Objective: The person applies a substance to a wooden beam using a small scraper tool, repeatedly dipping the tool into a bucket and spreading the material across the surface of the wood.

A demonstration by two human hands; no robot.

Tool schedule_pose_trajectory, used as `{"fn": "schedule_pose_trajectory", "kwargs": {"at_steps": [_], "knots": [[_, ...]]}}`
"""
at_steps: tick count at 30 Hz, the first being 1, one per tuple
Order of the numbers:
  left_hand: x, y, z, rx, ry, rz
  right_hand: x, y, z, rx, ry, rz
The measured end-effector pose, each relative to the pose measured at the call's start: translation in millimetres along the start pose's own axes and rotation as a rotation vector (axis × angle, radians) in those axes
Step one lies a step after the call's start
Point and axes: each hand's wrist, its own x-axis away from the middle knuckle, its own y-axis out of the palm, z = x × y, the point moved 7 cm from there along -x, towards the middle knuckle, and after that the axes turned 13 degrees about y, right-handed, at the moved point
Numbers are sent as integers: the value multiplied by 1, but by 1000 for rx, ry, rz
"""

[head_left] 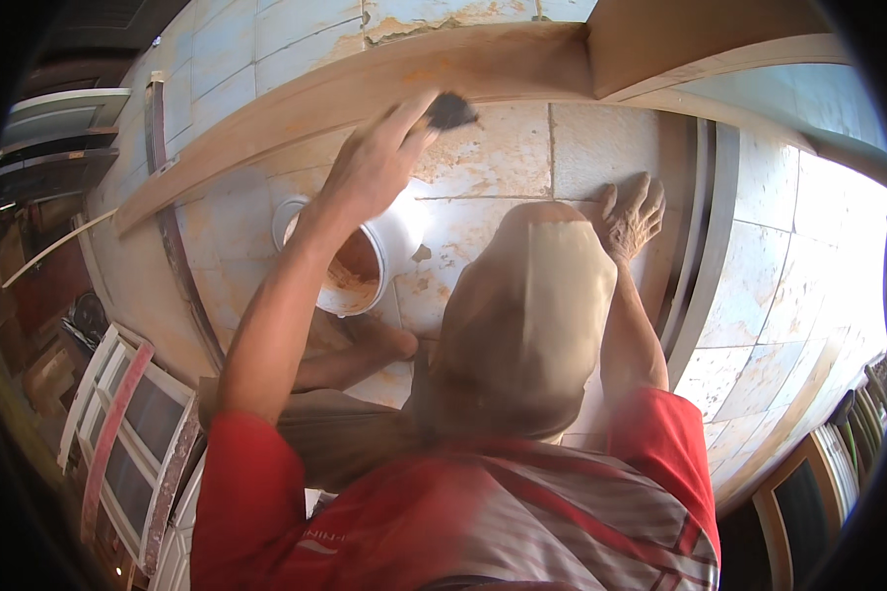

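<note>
My left hand (379,158) is closed around a small hand tool (450,111) with a black, brush-like end; motion blurs it, so its exact kind is unclear. The tool is close to the inner edge of a long brown wooden frame member (443,64). Under my left forearm a white bucket (399,241) leans open, with orange-brown paste or paint (353,271) on its inside. My right hand (633,217) rests with fingers spread beside the brown board of the frame's right side, past my raised knee (527,315), and holds nothing.
Stained pale floor tiles (483,163) surround me. A crosspiece (700,44) joins the frame at the upper right. White slatted frames (133,433) lean at the lower left, dark panels (79,128) at the upper left. More frames (808,492) stand at the lower right.
</note>
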Motion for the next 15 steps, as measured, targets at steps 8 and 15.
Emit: {"fn": "schedule_pose_trajectory", "kwargs": {"at_steps": [8, 15], "knots": [[-125, 68, -34, -62, 21, -161, -1, 3, 5, 18, -5, 24], [-173, 94, -35, 42, 21, -168, -1, 0, 5, 16, 4, 30]]}}
